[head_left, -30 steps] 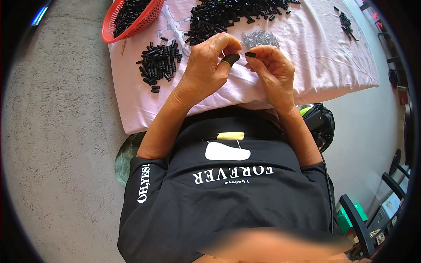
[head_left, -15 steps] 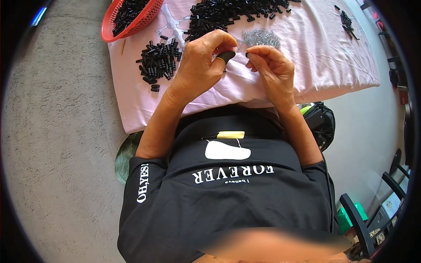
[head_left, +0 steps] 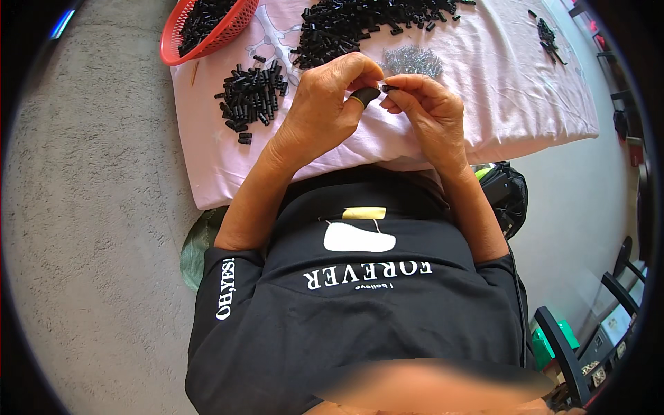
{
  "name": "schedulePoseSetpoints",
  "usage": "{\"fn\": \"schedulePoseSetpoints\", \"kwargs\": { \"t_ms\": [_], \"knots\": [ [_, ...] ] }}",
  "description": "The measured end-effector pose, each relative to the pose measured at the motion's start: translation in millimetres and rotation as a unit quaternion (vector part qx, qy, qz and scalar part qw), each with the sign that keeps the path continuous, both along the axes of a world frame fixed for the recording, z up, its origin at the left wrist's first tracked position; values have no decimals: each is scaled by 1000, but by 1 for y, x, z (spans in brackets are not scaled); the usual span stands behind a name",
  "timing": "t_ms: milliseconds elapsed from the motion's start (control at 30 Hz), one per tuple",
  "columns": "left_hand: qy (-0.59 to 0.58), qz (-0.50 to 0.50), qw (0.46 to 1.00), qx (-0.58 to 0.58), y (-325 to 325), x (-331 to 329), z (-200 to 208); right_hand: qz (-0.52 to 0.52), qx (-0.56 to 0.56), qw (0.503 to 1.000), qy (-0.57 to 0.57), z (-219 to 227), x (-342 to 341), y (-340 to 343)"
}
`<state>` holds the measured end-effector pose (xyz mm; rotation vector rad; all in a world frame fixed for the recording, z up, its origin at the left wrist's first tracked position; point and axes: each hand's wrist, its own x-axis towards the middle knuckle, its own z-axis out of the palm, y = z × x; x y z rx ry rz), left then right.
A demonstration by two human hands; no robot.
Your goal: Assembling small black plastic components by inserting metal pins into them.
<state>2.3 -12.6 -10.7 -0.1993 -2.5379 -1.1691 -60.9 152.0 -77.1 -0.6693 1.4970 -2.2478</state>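
My right hand (head_left: pixel 437 117) pinches a small black cylindrical piece (head_left: pixel 389 88) between thumb and forefinger, its end pointing toward my other hand. Close beside it, my left hand (head_left: pixel 325 104) has its thumb and forefinger drawn together. A black finger cot (head_left: pixel 365 95) with a yellow rim covers the left thumb. Whatever lies between those left fingertips is too small or hidden to make out. Just beyond both hands is a loose heap of tiny silvery, spring-like pieces (head_left: pixel 413 61). A pile of black cylindrical pieces (head_left: pixel 252 95) lies left of my left hand.
A larger heap of black pieces (head_left: pixel 339 31) covers the table's far side. A red basket (head_left: pixel 207 50) of black parts stands at the far left. Pink cloth (head_left: pixel 526 104) drapes the table, with a small dark cluster (head_left: pixel 548 40) at far right. A black bag (head_left: pixel 508 194) sits below the right edge.
My left hand has shifted slightly right, bringing its thumb nearer my right fingertips. The black piece in my right hand shows more now.
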Motion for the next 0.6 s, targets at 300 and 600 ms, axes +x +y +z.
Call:
{"fn": "schedulePoseSetpoints", "kwargs": {
  "t_ms": [300, 600],
  "knots": [
    [-17, -7, 1000, -9, -1, 1, 6, 32, 22, 999, 11, 0, -2, 3],
    [-77, 58, 995, -36, -21, 11, -1, 21, 16, 1000, -6, 0, -2, 2]
  ]
}}
